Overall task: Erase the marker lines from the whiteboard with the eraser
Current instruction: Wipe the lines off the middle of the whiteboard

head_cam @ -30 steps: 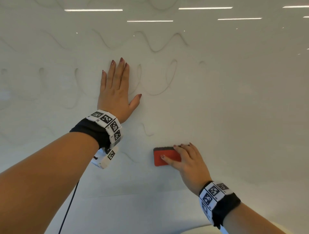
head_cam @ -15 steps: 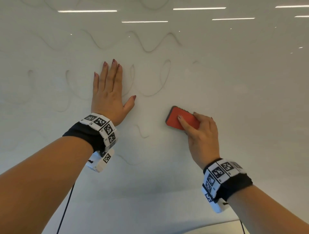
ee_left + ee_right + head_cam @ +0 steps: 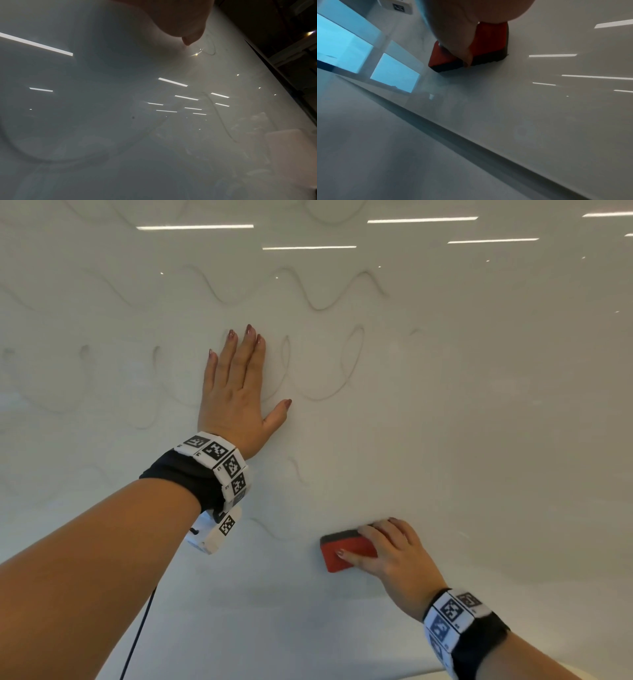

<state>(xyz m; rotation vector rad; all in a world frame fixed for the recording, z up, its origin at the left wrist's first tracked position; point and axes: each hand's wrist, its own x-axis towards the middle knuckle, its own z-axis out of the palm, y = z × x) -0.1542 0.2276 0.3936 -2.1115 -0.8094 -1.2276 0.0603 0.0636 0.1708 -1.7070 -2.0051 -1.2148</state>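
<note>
A glossy whiteboard (image 3: 479, 405) fills the head view, with faint grey wavy marker lines (image 3: 318, 306) across its upper and left parts. My left hand (image 3: 236, 392) lies flat on the board, fingers straight and thumb spread. Lower right, my right hand (image 3: 387, 553) grips a red eraser (image 3: 342, 553) with a dark felt face, pressed against the board. The right wrist view shows the same eraser (image 3: 488, 44) under my thumb, felt side on the whiteboard (image 3: 556, 108). In the left wrist view only my palm's edge (image 3: 171, 17) shows above the board (image 3: 120, 121).
Short marker curves (image 3: 298, 470) remain between my hands, one (image 3: 270, 529) just left of the eraser. The board's lower edge (image 3: 471, 142) runs beneath the eraser. A black cable (image 3: 137, 631) hangs from my left wrist. Ceiling lights reflect on the board.
My right hand has swept the eraser from the middle of the board down to the lower area, back near where it was a second ago. My left hand stays flat in place.
</note>
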